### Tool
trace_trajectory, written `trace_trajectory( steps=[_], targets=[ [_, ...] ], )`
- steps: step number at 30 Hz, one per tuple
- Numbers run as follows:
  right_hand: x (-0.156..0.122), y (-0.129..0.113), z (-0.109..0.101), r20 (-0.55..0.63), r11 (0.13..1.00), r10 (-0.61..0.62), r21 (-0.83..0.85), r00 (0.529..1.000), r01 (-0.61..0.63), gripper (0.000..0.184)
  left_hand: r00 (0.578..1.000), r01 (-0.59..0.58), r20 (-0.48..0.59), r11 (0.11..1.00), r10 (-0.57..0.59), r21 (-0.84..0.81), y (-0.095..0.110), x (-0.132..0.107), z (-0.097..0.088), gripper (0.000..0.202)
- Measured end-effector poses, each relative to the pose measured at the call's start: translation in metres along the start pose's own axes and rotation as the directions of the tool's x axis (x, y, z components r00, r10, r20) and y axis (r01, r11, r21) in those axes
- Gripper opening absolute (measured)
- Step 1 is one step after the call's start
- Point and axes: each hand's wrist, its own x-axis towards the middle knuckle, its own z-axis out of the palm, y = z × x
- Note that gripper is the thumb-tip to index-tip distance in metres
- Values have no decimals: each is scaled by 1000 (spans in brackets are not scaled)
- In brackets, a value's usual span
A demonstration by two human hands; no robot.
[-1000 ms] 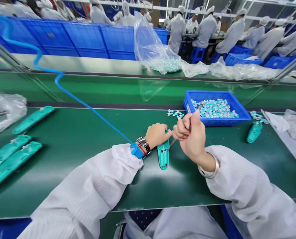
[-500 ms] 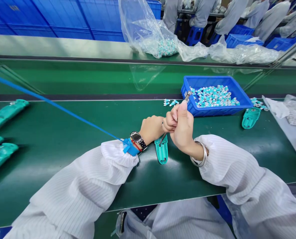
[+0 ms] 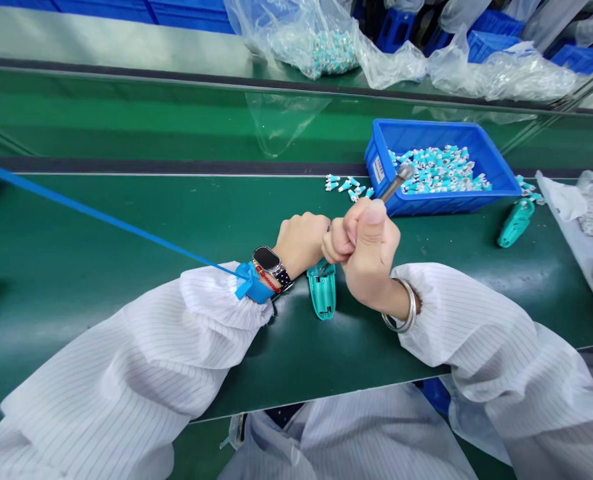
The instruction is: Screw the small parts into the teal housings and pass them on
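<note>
My left hand [image 3: 304, 241] is closed at the upper end of a teal plastic housing [image 3: 322, 293], its fingertips hidden behind the fist. The housing lies open side up on the green work surface, with its narrow rounded end toward me. Closed around metal tweezers [image 3: 395, 183], my right hand [image 3: 369, 250] is beside the left. The blunt end of the tweezers sticks up past my thumb, and a thin tip reaches down to the housing's upper part. What the tip touches is hidden by the hands.
A blue bin [image 3: 456, 203] of small teal-and-white parts stands behind my right hand. Loose parts [image 3: 349, 187] lie left of it. Another teal housing [image 3: 516, 223] lies to the right. A blue wrist cord [image 3: 126, 230] crosses the left side. Plastic bags [image 3: 321, 40] rest on the ledge.
The view has tipped downward. The teal housings at far left have mostly left the view. My right hand's tweezers lean more to the right; the right-hand housing shows a different angle.
</note>
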Motion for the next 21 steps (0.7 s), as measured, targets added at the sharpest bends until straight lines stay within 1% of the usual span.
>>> trace_trajectory(
  steps=[3, 6, 9, 12, 16, 21],
  targets=[
    [-2, -1, -1, 8, 1000, 5, 1, 1000, -5, 44, 1000, -8, 15, 1000, 8, -1, 0, 1, 0, 24],
    [1, -9, -1, 9, 999, 0, 40, 1000, 0, 44, 1000, -4, 8, 1000, 4, 7, 0, 1, 1, 29],
    [9, -22, 1, -40, 996, 46, 84, 998, -43, 45, 999, 28, -32, 1000, -27, 14, 2, 2, 2, 34],
    [17, -28, 1, -100, 994, 105, 41, 989, -101, 47, 999, 44, -32, 999, -43, 18, 4, 3, 3, 35],
    [20, -24, -2, -116, 988, 147, -29, 982, -151, 50, 999, 38, -32, 999, -37, 25, 4, 3, 2, 37],
    [19, -19, -4, -123, 983, 176, -39, 977, -182, 52, 999, 31, -41, 999, -31, 17, 4, 3, 2, 37]
  ],
)
